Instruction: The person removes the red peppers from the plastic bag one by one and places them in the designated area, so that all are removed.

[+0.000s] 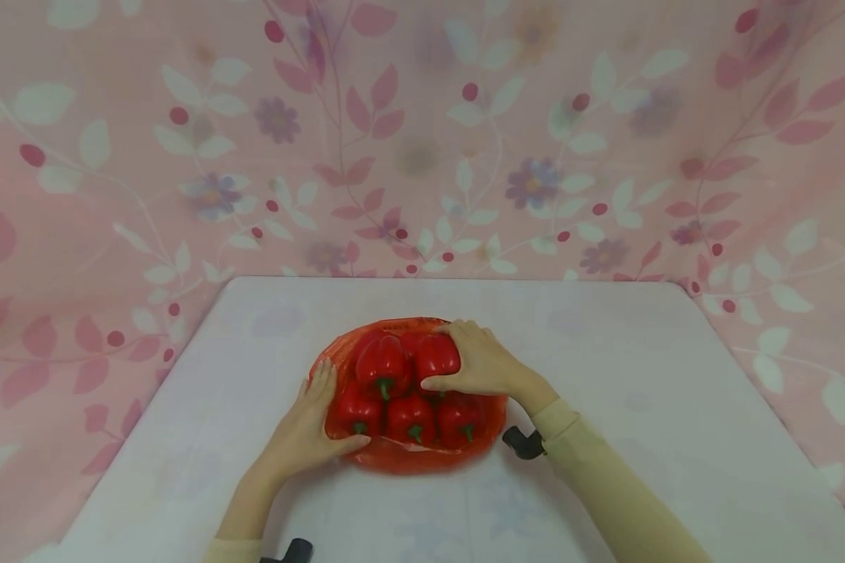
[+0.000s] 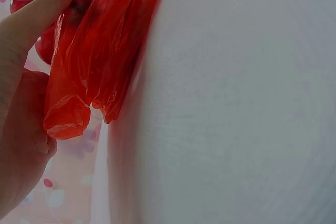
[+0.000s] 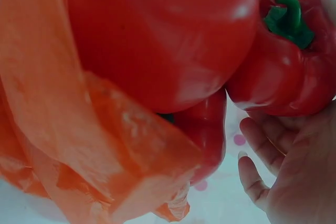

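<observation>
Several red bell peppers with green stems are heaped in an orange-red plastic bag point(image 1: 415, 461), whose opened rim lies around them. My right hand point(image 1: 480, 363) grips the upper right bell pepper point(image 1: 436, 356), thumb in front and fingers behind; the right wrist view shows this bell pepper point(image 3: 286, 77) between thumb and fingers. On the left side, my left hand point(image 1: 311, 430) rests against the bag with its fingers extended and thumb apart. In the left wrist view, its thumb lies over the crinkled bag point(image 2: 105, 40); its other fingers are partly hidden.
The bag sits on a white table point(image 1: 641, 375) with rounded far corners. Behind it hangs a pink floral cloth point(image 1: 422, 156). Black wrist camera mounts point(image 1: 524, 443) show beneath both forearms.
</observation>
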`<state>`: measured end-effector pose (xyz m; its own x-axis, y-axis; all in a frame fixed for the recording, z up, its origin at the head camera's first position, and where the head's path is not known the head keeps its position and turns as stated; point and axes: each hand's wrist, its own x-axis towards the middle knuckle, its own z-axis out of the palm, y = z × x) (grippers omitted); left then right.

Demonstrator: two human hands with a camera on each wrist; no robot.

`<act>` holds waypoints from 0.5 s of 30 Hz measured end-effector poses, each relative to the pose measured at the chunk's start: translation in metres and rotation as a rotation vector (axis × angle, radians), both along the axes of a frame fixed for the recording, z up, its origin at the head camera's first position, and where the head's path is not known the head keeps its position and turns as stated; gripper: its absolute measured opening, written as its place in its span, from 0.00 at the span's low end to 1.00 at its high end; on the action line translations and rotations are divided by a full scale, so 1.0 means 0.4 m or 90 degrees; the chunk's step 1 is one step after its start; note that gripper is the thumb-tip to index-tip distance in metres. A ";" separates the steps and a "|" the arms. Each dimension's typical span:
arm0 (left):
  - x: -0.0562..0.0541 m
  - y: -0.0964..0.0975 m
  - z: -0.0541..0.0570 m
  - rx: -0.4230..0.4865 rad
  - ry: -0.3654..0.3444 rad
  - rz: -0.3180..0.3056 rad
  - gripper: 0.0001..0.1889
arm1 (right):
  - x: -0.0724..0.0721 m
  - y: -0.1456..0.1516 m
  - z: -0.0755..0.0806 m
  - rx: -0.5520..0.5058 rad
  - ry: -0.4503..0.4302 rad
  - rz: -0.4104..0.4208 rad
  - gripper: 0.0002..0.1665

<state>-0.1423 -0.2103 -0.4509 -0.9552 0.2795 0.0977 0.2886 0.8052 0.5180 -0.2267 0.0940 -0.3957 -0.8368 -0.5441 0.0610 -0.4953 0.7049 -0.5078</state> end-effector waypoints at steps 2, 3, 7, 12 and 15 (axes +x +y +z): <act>0.000 0.001 -0.001 0.000 0.001 -0.001 0.64 | -0.002 0.000 -0.001 0.002 -0.002 0.002 0.50; 0.000 0.001 -0.001 -0.001 0.001 -0.001 0.64 | -0.003 -0.001 -0.001 0.000 -0.003 0.002 0.49; -0.002 0.002 -0.002 -0.001 0.001 0.001 0.64 | -0.006 -0.005 -0.003 -0.025 -0.011 -0.004 0.46; -0.004 0.000 -0.004 0.003 -0.001 0.004 0.64 | -0.008 -0.013 -0.005 -0.045 0.011 -0.005 0.44; -0.005 0.000 -0.007 0.004 -0.002 0.000 0.64 | -0.008 -0.014 -0.007 -0.044 0.047 0.002 0.44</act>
<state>-0.1441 -0.2102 -0.4536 -0.9555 0.2788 0.0964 0.2869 0.8023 0.5235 -0.2300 0.0883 -0.3987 -0.8269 -0.5393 0.1596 -0.5353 0.6679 -0.5170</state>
